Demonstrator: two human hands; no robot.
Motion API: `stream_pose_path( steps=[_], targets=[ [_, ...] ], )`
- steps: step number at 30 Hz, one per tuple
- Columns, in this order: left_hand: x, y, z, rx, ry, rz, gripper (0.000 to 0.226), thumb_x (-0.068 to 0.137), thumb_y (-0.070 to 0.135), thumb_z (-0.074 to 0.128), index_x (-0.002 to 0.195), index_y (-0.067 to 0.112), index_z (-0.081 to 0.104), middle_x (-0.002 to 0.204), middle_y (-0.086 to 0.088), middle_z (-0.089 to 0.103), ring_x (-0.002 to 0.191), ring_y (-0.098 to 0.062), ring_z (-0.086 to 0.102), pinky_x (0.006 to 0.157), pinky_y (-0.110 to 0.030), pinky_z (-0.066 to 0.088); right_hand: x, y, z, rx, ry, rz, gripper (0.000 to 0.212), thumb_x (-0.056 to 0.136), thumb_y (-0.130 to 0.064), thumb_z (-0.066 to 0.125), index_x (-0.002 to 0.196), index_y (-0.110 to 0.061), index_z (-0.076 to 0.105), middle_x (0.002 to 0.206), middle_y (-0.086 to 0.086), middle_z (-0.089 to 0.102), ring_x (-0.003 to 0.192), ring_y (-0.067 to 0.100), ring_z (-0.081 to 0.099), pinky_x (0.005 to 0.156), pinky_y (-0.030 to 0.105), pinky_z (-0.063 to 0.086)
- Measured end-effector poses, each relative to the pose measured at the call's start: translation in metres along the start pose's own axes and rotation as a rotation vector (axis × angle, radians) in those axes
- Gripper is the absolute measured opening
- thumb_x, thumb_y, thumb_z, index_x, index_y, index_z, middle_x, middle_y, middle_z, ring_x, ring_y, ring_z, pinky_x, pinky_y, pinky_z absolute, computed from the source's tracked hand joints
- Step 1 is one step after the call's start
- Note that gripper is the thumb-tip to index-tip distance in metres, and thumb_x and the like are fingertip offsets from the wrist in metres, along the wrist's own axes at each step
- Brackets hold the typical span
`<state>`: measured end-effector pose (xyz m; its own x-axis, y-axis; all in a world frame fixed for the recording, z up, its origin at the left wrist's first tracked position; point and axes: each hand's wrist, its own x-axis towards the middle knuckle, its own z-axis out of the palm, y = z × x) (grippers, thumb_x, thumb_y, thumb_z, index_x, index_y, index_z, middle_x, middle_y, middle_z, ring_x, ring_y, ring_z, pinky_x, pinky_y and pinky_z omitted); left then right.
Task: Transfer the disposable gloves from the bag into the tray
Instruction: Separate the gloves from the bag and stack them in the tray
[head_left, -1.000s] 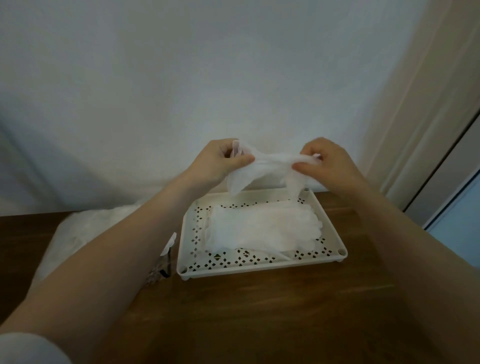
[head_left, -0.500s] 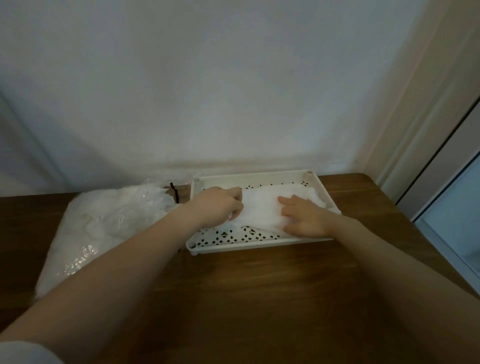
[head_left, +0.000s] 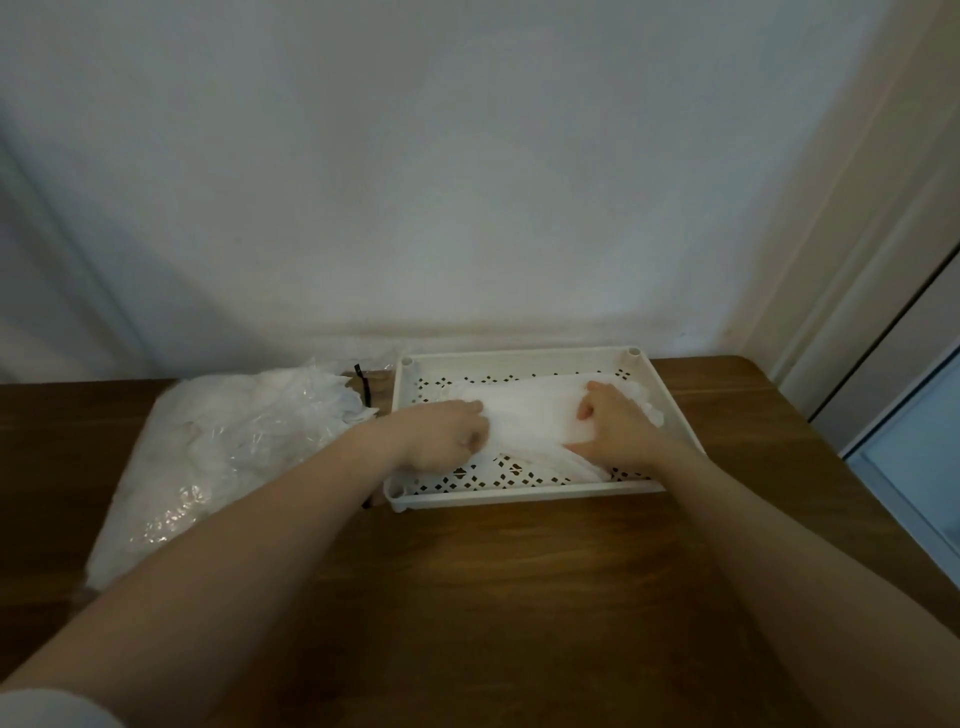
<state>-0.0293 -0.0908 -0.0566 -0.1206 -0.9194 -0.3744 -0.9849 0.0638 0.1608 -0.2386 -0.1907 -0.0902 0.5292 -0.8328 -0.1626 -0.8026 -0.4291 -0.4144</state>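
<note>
Far L on the wooden bench (head_left: 519, 597): clear plastic bag (head_left: 208, 457) lying flat, crinkled, stuffed w/ white disposable gloves, mouth facing R toward the tray; a thin black tie (head_left: 362, 383) shows at the bag's upper R corner, just beside the tray's back-L corner. L forearm crosses over the bag's R edge and the bench diag. L hand (head_left: 441, 434) is inside the tray at its L side, knuckles up, fingers curled down onto the L end of the gloves (head_left: 530, 415); grip looks like a pinch on the glove edge but fingertips are hidden under the hand, so can't tell for sure. Center: white perforated tray (head_left: 519, 498) w/ diamond cutouts, sitting on the bench against the wall (head_left: 467, 182), bag touching or just beside its L wall. Glove stack lies flat in the tray, spanning most of the floor. R hand (head_left: 618, 428) rests on the R part of the stack, fingers bent, thumb gripping the front edge of the top glove. Far R: door frame and a pale panel past the bench edge.
</note>
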Motion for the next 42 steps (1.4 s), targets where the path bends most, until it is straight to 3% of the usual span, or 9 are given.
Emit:
stream_pose_path(
  steps=[2,5,8,14,19,25,31,38,42],
  targets=[
    [-0.001,0.0,-0.001,-0.251,-0.058,-0.057,0.031,0.096,0.028,0.042,0.126,0.02,0.036,0.11,-0.009,0.056,0.088,-0.021,0.052,0.082,-0.036,0.042,-0.004,0.005,-0.002,-0.018,-0.134,0.037,0.093,0.072,-0.052,0.073,0.142,-0.02,0.022,0.156,0.006,0.008,0.142,0.025,0.01,0.115,0.043,0.016],
    [-0.005,0.006,-0.005,-0.304,-0.073,-0.079,0.071,0.091,0.063,0.029,0.149,0.031,0.005,0.15,-0.007,0.033,0.133,-0.026,0.038,0.111,-0.043,0.027,-0.007,0.001,-0.01,-0.196,-0.273,0.102,0.12,0.068,-0.068,0.067,0.151,-0.026,-0.009,0.158,0.001,-0.019,0.144,0.026,-0.019,0.115,0.049,-0.004],
    [-0.027,0.008,-0.016,-0.185,0.222,0.034,0.056,0.097,0.05,0.025,0.145,0.022,0.032,0.152,-0.001,0.032,0.138,-0.017,0.03,0.112,-0.033,0.02,-0.013,-0.02,-0.03,-0.269,-0.215,0.1,0.097,0.077,-0.063,0.061,0.151,-0.029,0.009,0.16,0.003,-0.009,0.145,0.029,-0.013,0.115,0.05,-0.003],
    [-0.08,-0.035,-0.018,-0.197,0.842,-0.01,0.026,0.097,0.014,0.045,0.117,0.012,0.062,0.126,-0.004,0.057,0.123,-0.024,0.045,0.097,-0.026,0.03,-0.055,-0.14,-0.024,0.166,0.137,-0.391,0.027,0.096,-0.012,0.045,0.114,-0.015,0.064,0.126,0.001,0.059,0.115,0.017,0.054,0.101,0.031,0.042],
    [-0.094,-0.08,0.008,-0.229,0.74,-0.413,0.054,0.094,0.043,0.046,0.144,0.026,0.034,0.151,-0.013,0.028,0.142,-0.033,0.016,0.115,-0.045,0.017,-0.036,-0.199,0.029,0.063,-0.091,-0.338,0.035,0.096,-0.001,0.04,0.129,-0.001,0.054,0.134,0.015,0.054,0.118,0.029,0.054,0.1,0.034,0.043],
    [-0.103,-0.085,0.031,-0.5,0.756,-0.279,0.055,0.097,0.039,0.042,0.145,0.014,0.03,0.151,-0.006,0.032,0.138,-0.021,0.029,0.113,-0.04,0.025,-0.008,-0.219,0.052,0.093,-0.262,-0.222,0.064,0.087,-0.015,0.065,0.144,-0.012,0.035,0.134,0.008,0.052,0.112,0.025,0.056,0.095,0.035,0.048],
    [-0.104,-0.08,0.04,-0.553,0.77,-0.094,0.068,0.088,0.062,0.017,0.144,0.026,0.031,0.149,0.003,0.035,0.136,-0.014,0.032,0.113,-0.051,0.021,-0.011,-0.218,0.06,-0.142,-0.194,-0.31,0.021,0.096,-0.017,0.049,0.079,-0.011,0.059,0.064,-0.001,0.053,0.052,0.012,0.051,0.055,0.021,0.044],
    [-0.095,-0.087,0.043,-0.244,0.631,-0.275,0.062,0.09,0.05,0.05,0.144,0.026,0.033,0.155,-0.002,0.018,0.139,-0.021,0.025,0.114,-0.045,0.021,-0.01,-0.205,0.018,0.895,-0.078,-0.259,0.021,0.095,-0.007,0.042,0.088,0.0,0.061,0.092,0.006,0.064,0.081,0.015,0.059,0.073,0.022,0.045],
    [-0.087,-0.088,0.041,-0.217,0.628,-0.372,0.052,0.089,0.035,0.056,0.137,0.017,0.044,0.147,-0.005,0.032,0.126,-0.024,0.042,0.103,-0.036,0.034,-0.017,-0.199,-0.006,1.426,-0.083,-0.215,0.024,0.097,-0.008,0.035,0.076,-0.008,0.049,0.076,0.008,0.063,0.073,0.02,0.063,0.063,0.026,0.051]
  ],
)
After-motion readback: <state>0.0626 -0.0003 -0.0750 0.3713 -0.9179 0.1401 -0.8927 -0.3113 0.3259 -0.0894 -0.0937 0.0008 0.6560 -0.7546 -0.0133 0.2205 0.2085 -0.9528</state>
